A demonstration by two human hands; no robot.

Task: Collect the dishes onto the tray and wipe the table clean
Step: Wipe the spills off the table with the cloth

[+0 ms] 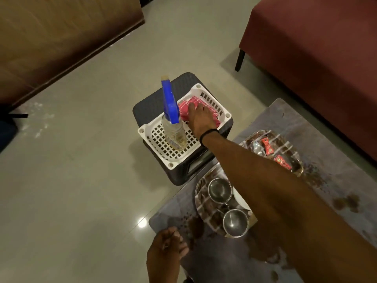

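My right hand [202, 121] reaches across into a white plastic basket [169, 163] and grips a red checked cloth [184, 108] lying in it. Beside the cloth stands a spray bottle [173, 127] with a blue trigger head. On the glass table [326, 144] a steel tray [204, 207] holds two steel bowls [220, 189] [235, 221]; my forearm hides part of it. A second steel plate [285, 144] carries a spoon [257, 149] and red wrappers. My left hand [166, 248] rests at the table's near corner, fingers loosely curled, holding nothing.
The basket sits on a dark low stool [149, 111] on the tiled floor, left of the table. Brown spills and crumbs [344, 203] dot the glass. A maroon sofa [316, 48] stands behind the table, and brown furniture [61, 37] fills the far left.
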